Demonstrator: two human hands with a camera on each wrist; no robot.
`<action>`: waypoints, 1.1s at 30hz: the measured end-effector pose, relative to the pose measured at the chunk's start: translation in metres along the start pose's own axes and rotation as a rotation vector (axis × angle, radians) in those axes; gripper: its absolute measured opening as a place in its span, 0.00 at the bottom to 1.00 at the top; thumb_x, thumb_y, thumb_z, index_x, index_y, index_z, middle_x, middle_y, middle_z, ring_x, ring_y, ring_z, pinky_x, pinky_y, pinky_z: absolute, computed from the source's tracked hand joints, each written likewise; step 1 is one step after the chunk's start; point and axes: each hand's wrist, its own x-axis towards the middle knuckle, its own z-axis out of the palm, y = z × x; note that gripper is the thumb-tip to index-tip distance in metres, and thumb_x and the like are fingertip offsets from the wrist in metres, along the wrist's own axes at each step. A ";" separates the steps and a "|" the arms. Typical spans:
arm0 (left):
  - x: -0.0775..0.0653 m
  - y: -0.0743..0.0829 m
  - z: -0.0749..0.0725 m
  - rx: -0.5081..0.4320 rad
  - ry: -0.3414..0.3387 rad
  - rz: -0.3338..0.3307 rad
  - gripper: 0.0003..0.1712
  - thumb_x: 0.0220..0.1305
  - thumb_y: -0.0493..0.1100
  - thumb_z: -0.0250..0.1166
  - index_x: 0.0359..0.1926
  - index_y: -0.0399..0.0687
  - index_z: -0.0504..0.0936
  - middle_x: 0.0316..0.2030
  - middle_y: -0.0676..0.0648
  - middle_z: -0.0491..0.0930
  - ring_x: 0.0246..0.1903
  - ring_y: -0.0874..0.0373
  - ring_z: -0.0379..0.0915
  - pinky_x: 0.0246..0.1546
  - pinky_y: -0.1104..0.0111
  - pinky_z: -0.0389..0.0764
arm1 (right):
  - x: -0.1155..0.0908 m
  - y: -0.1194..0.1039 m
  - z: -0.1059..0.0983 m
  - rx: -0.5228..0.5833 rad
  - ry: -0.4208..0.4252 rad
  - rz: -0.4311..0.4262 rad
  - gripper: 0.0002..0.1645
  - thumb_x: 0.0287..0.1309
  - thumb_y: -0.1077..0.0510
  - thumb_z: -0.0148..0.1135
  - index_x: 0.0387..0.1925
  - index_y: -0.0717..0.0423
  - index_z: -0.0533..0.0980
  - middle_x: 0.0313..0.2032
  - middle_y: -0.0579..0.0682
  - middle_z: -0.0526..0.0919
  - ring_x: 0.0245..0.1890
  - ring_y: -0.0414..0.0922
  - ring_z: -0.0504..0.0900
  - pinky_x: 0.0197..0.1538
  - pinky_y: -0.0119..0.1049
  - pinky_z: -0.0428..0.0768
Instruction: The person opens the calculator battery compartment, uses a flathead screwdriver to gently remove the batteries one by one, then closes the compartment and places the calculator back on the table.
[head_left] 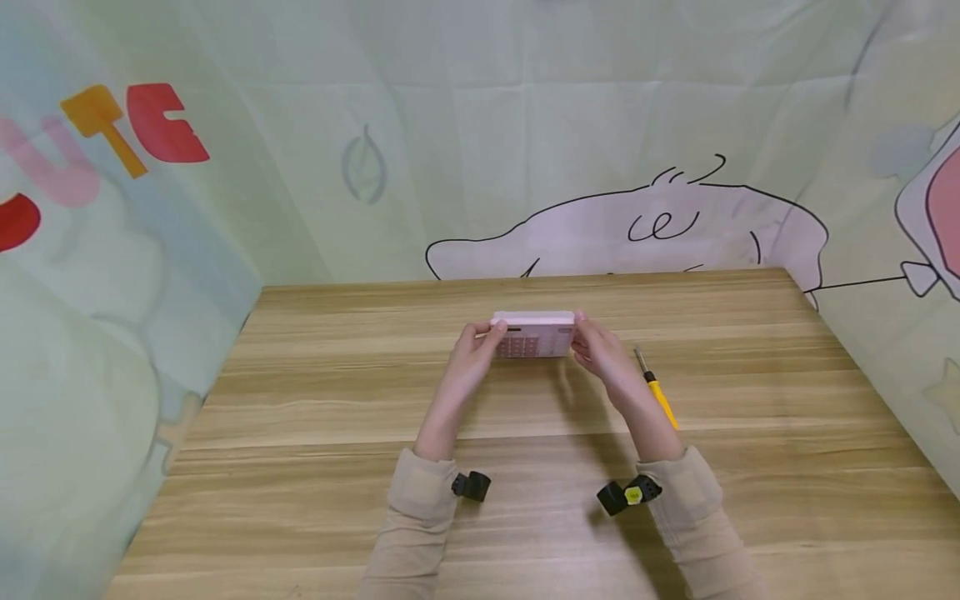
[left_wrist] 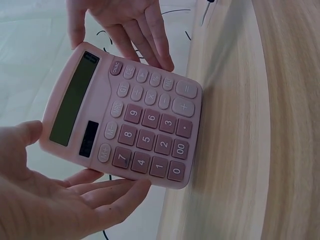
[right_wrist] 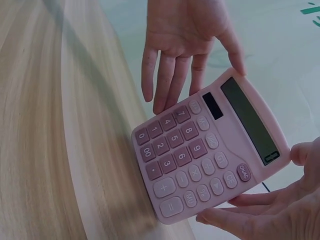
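Both hands hold a pink calculator (head_left: 536,340) upright between them, over the far half of the table. My left hand (head_left: 474,354) grips its left side, the thumb at the top corner and the fingers along the edge and behind. On the other side, my right hand (head_left: 602,354) pinches the right edge in the same way. In the left wrist view the calculator (left_wrist: 145,120) shows its darker pink number keys and a display (left_wrist: 74,100). A small digit is lit at one end of the display in the right wrist view. The lower edge is close over the wood.
A screwdriver (head_left: 660,398) with a yellow handle lies on the wooden table (head_left: 315,417), just right of my right hand. Behind the table's far edge hangs a pale printed cloth (head_left: 450,125). Each sleeve cuff carries a small black camera (head_left: 472,486).
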 end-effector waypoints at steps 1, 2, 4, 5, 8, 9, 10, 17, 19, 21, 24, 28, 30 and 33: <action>0.000 0.000 -0.001 0.000 -0.004 -0.001 0.36 0.68 0.61 0.53 0.64 0.38 0.65 0.62 0.35 0.70 0.63 0.44 0.68 0.62 0.51 0.70 | 0.000 0.000 0.000 0.003 0.002 0.011 0.44 0.72 0.39 0.36 0.71 0.71 0.50 0.70 0.70 0.56 0.71 0.60 0.58 0.72 0.49 0.61; 0.000 -0.001 -0.001 -0.004 -0.008 -0.002 0.37 0.68 0.62 0.53 0.65 0.38 0.65 0.63 0.35 0.70 0.63 0.44 0.68 0.62 0.51 0.70 | 0.000 -0.001 0.000 0.003 0.001 0.019 0.44 0.72 0.39 0.36 0.71 0.71 0.50 0.70 0.70 0.57 0.71 0.60 0.58 0.72 0.48 0.61; 0.000 -0.001 -0.001 -0.008 -0.015 -0.003 0.37 0.68 0.62 0.53 0.65 0.39 0.65 0.63 0.35 0.70 0.64 0.44 0.67 0.63 0.50 0.69 | -0.001 -0.002 0.000 0.022 0.002 0.030 0.44 0.72 0.39 0.36 0.71 0.71 0.51 0.70 0.70 0.57 0.71 0.59 0.58 0.72 0.48 0.61; 0.000 -0.001 -0.001 -0.015 -0.019 -0.004 0.37 0.68 0.62 0.54 0.64 0.39 0.65 0.63 0.36 0.69 0.64 0.44 0.67 0.63 0.50 0.69 | -0.001 -0.002 0.000 0.027 0.004 0.037 0.44 0.72 0.39 0.37 0.70 0.71 0.52 0.69 0.70 0.57 0.71 0.59 0.59 0.71 0.47 0.62; -0.004 0.004 -0.001 -0.026 -0.038 -0.018 0.35 0.69 0.60 0.53 0.65 0.38 0.64 0.65 0.35 0.67 0.65 0.43 0.65 0.63 0.49 0.68 | -0.001 -0.003 0.000 0.038 0.007 0.047 0.44 0.72 0.39 0.37 0.70 0.72 0.52 0.69 0.70 0.57 0.71 0.59 0.58 0.72 0.48 0.61; -0.004 0.004 -0.001 -0.030 -0.043 -0.022 0.35 0.69 0.60 0.53 0.66 0.38 0.63 0.66 0.35 0.66 0.66 0.43 0.64 0.64 0.49 0.67 | -0.001 -0.003 0.001 0.041 0.008 0.049 0.43 0.72 0.39 0.37 0.70 0.72 0.52 0.69 0.71 0.57 0.71 0.59 0.58 0.72 0.48 0.61; -0.004 0.004 -0.001 -0.035 -0.048 -0.026 0.36 0.69 0.60 0.52 0.66 0.39 0.63 0.66 0.35 0.65 0.67 0.42 0.63 0.64 0.49 0.67 | 0.000 -0.003 0.001 0.039 0.008 0.051 0.43 0.72 0.39 0.37 0.70 0.72 0.53 0.69 0.71 0.57 0.71 0.59 0.58 0.72 0.48 0.61; 0.002 -0.002 -0.001 -0.048 -0.047 -0.038 0.36 0.69 0.62 0.52 0.66 0.41 0.62 0.63 0.36 0.68 0.64 0.43 0.65 0.62 0.49 0.68 | -0.002 0.000 0.001 0.019 -0.019 0.031 0.45 0.71 0.37 0.36 0.70 0.72 0.53 0.70 0.70 0.57 0.72 0.58 0.57 0.72 0.47 0.61; 0.002 -0.002 -0.001 -0.045 -0.046 -0.038 0.36 0.69 0.62 0.51 0.66 0.42 0.62 0.63 0.36 0.67 0.64 0.44 0.65 0.64 0.50 0.67 | -0.002 0.001 0.000 0.016 -0.025 0.029 0.45 0.72 0.37 0.36 0.69 0.72 0.53 0.70 0.69 0.57 0.72 0.58 0.58 0.72 0.47 0.61; 0.001 -0.001 0.000 -0.043 -0.049 -0.038 0.35 0.69 0.61 0.51 0.65 0.42 0.62 0.64 0.36 0.67 0.66 0.44 0.63 0.65 0.49 0.65 | -0.002 0.001 0.000 0.028 -0.024 0.035 0.44 0.72 0.39 0.36 0.69 0.73 0.53 0.70 0.69 0.57 0.72 0.58 0.58 0.72 0.47 0.61; 0.001 -0.001 0.002 -0.035 -0.060 -0.032 0.32 0.70 0.60 0.51 0.64 0.42 0.62 0.65 0.35 0.67 0.67 0.44 0.61 0.68 0.49 0.60 | -0.002 0.000 0.001 0.057 -0.009 0.051 0.41 0.73 0.42 0.35 0.69 0.73 0.52 0.70 0.70 0.56 0.72 0.58 0.57 0.72 0.47 0.60; 0.001 -0.001 0.006 -0.047 -0.063 -0.008 0.29 0.70 0.55 0.52 0.61 0.40 0.63 0.64 0.34 0.68 0.69 0.45 0.59 0.70 0.50 0.57 | -0.002 -0.001 0.003 0.086 0.017 0.071 0.38 0.73 0.46 0.34 0.70 0.72 0.52 0.71 0.68 0.55 0.72 0.56 0.57 0.73 0.46 0.59; 0.001 -0.002 0.008 -0.060 -0.052 0.002 0.28 0.69 0.53 0.52 0.60 0.39 0.63 0.64 0.34 0.69 0.69 0.45 0.59 0.70 0.50 0.57 | -0.002 -0.001 0.004 0.101 0.024 0.077 0.36 0.73 0.48 0.34 0.70 0.72 0.52 0.71 0.68 0.55 0.73 0.56 0.56 0.73 0.46 0.58; 0.002 -0.003 0.010 -0.065 -0.033 0.006 0.27 0.69 0.52 0.52 0.60 0.38 0.63 0.63 0.33 0.69 0.68 0.44 0.59 0.70 0.50 0.58 | -0.002 -0.001 0.005 0.105 0.018 0.077 0.35 0.71 0.51 0.33 0.70 0.72 0.53 0.72 0.67 0.54 0.73 0.56 0.55 0.74 0.46 0.57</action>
